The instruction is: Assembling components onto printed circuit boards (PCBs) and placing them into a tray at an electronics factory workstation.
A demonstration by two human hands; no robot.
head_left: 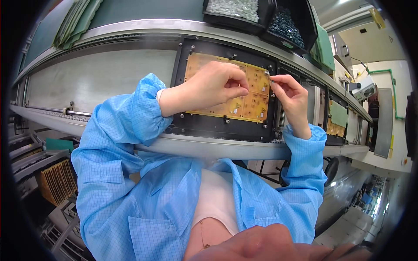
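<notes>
A yellow-brown circuit board panel (254, 102) lies in a black carrier frame (217, 126) on a grey conveyor line. My left hand (213, 87) hovers over the middle of the panel with fingers curled and pinched together; whether it holds a small part is not visible. At the panel's upper right corner, my right hand (289, 93) pinches a tiny component (267, 77) between thumb and forefinger. Both arms wear blue cleanroom sleeves.
Two black bins, one with pale parts (233, 8) and one with dark parts (285, 26), stand behind the line. Another carrier with a green and brown board (337, 119) follows on the right. A rack of brown boards (56, 180) stands lower left. The conveyor's front rail (209, 148) runs under my forearms.
</notes>
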